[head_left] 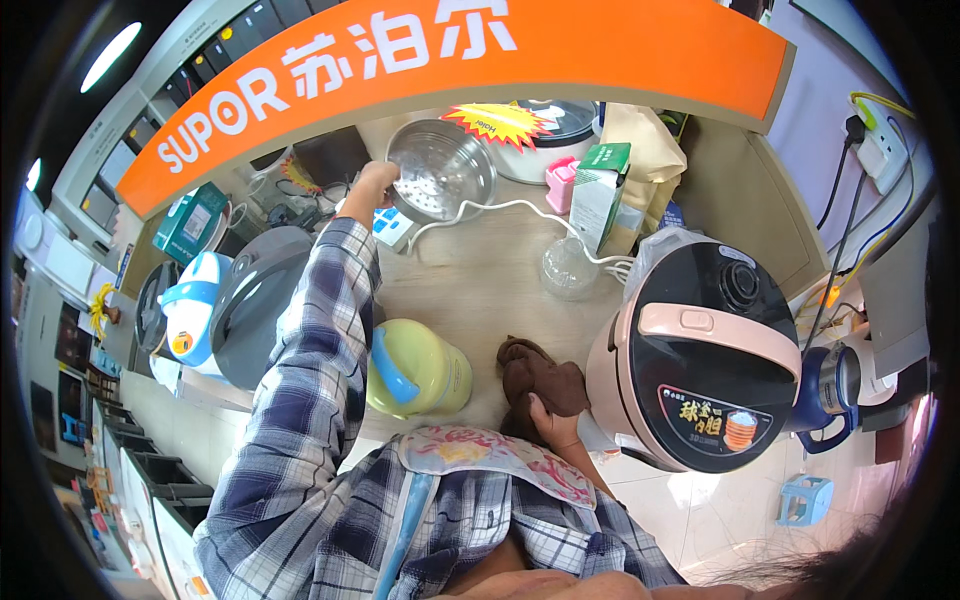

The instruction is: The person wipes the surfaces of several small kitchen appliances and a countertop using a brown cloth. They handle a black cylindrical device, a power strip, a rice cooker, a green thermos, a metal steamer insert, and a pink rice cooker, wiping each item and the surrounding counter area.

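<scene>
My left hand [374,188] reaches far across the wooden shelf, its fingers closed on the rim of a round metal steamer basket [446,168] with holes in its bottom. The basket is tilted, so its inside faces me. Close to my body, my right hand [556,424] grips a crumpled brown cloth [545,378]. Between my left sleeve and the cloth stands a light green pot [440,372] with a blue handle. To the right of the cloth is a large pink and black pressure cooker [690,360].
A white cable [520,203] crosses the shelf to a clear plastic cup [568,270]. Behind stand a green and white box [600,195], a pink object [560,184] and a white rice cooker [535,160]. More appliances crowd the left, including a dark grey one [262,300]. An orange sign board [600,50] spans the top.
</scene>
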The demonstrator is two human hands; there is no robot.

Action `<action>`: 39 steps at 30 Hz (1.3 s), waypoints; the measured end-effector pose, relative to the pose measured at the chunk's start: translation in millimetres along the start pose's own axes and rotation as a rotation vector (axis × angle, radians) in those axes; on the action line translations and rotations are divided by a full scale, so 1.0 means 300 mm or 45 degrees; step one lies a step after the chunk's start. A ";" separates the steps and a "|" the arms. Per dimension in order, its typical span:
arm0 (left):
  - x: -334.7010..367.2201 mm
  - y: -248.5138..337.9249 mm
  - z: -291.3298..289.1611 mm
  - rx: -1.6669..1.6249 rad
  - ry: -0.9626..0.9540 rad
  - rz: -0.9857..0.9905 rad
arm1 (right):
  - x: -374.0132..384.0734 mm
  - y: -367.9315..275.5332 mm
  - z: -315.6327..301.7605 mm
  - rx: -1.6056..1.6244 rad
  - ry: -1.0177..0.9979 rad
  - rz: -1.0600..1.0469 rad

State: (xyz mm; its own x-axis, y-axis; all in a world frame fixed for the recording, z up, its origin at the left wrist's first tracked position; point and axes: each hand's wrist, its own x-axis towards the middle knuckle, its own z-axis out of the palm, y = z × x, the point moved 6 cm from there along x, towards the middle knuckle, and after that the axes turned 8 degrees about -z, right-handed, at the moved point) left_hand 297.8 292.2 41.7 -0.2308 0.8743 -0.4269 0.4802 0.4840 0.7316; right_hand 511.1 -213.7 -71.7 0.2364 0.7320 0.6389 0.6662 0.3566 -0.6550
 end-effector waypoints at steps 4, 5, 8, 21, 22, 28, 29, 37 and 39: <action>-0.029 0.022 -0.112 -0.431 -0.006 0.034 | 0.006 0.006 -0.006 0.019 -0.014 0.001; 0.019 -0.011 -0.198 -0.541 0.066 0.010 | 0.009 0.001 0.007 0.051 0.002 -0.032; -0.097 0.010 -0.192 -0.790 0.016 -0.088 | 0.003 0.017 -0.006 -0.014 0.050 -0.064; -0.599 -0.102 -0.185 -1.250 -0.408 -0.298 | 0.019 0.001 -0.005 0.081 0.096 -0.103; -0.653 -0.115 -0.186 -1.245 -0.447 -0.302 | 0.016 0.003 -0.006 0.086 0.109 -0.112; -0.878 -0.236 -0.219 -1.193 -0.593 -0.307 | 0.020 -0.015 -0.012 0.094 0.143 -0.121; -0.929 -0.233 -0.224 -1.202 -0.669 -0.275 | 0.022 0.002 -0.009 0.112 0.132 -0.093; -1.232 -0.367 -0.356 -1.259 -1.144 0.024 | 0.074 -0.348 -0.094 0.155 0.306 -0.194; -1.272 -0.443 -0.403 -1.293 -1.106 0.143 | 0.079 -0.479 -0.131 0.123 0.216 -0.232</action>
State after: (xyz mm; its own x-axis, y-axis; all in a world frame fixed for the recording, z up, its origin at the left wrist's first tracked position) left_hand 219.7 -101.5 171.8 0.5588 0.7880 -0.2583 -0.4632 0.5550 0.6910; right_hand 448.8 -270.5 53.4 0.2393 0.5461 0.8028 0.6397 0.5333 -0.5535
